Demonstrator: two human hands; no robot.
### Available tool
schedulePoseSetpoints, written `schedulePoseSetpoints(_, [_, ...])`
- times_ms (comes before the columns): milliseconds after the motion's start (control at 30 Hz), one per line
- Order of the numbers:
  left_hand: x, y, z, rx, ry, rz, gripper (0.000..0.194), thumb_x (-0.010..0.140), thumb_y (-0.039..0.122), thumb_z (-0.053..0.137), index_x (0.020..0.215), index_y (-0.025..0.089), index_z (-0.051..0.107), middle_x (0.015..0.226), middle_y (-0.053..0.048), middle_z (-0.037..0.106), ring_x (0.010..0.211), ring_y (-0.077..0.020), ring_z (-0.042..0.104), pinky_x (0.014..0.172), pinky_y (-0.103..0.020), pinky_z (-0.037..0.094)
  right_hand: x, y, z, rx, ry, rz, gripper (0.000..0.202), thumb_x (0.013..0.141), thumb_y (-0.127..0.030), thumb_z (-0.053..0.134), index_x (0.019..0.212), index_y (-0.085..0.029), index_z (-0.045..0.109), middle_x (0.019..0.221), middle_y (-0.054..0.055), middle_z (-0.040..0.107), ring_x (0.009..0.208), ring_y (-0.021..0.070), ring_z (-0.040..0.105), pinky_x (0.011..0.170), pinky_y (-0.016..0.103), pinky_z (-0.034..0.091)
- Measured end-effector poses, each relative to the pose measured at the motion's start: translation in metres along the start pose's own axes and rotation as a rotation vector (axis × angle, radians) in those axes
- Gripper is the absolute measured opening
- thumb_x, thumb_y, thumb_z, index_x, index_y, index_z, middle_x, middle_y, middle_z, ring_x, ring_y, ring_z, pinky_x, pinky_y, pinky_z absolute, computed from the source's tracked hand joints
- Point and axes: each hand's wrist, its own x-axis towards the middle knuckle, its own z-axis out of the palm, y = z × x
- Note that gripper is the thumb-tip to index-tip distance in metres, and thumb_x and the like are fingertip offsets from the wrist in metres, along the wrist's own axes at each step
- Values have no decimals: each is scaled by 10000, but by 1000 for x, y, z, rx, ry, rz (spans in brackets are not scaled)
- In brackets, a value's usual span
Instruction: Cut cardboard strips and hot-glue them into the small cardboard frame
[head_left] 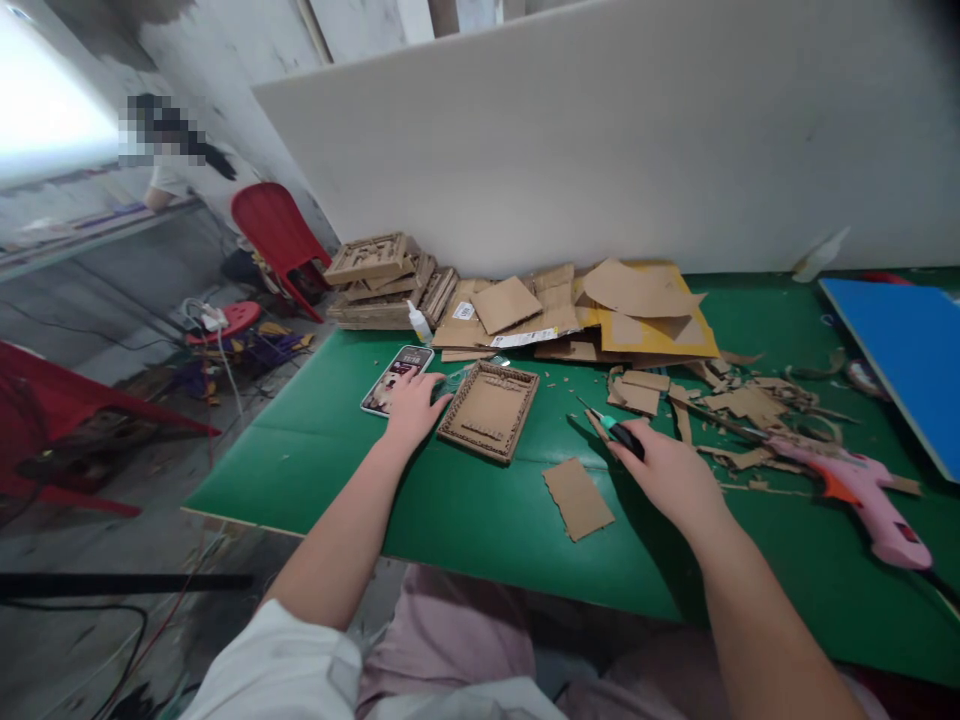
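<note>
My left hand rests with its fingers spread over the right part of a phone, whose screen is lit. Just right of that hand lies a small cardboard tray with corrugated raised edges. My right hand is closed around a craft knife with a green and black handle, its thin tip pointing to the far left. A narrow cardboard strip shows beside the knife, at my fingers; whether they grip it too is unclear. Between my hands a loose cardboard rectangle lies flat on the green table.
Stacked cardboard frames, a glue bottle and cardboard sheets line the back. Scraps, a pink glue gun and a blue board occupy the right. A person sits far left, near a red chair.
</note>
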Motion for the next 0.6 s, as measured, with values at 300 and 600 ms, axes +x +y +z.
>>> schedulePoseSetpoints(300, [-1, 6, -7, 85, -4, -11, 292, 836, 321, 508, 1087, 186, 571, 889, -81, 622, 886, -241, 554, 807, -353, 406, 0, 0, 0, 4, 4, -3, 256, 883, -438, 369, 1001, -254, 502, 730, 15, 629, 597, 188, 576, 430, 238, 282])
schedulePoseSetpoints(600, [-6, 14, -18, 158, 135, -146, 289, 885, 254, 358, 969, 174, 622, 959, -116, 604, 849, -249, 577, 739, -349, 415, 0, 0, 0, 21, 10, -28, 248, 882, -407, 373, 990, -238, 519, 736, 31, 638, 582, 187, 580, 427, 242, 274])
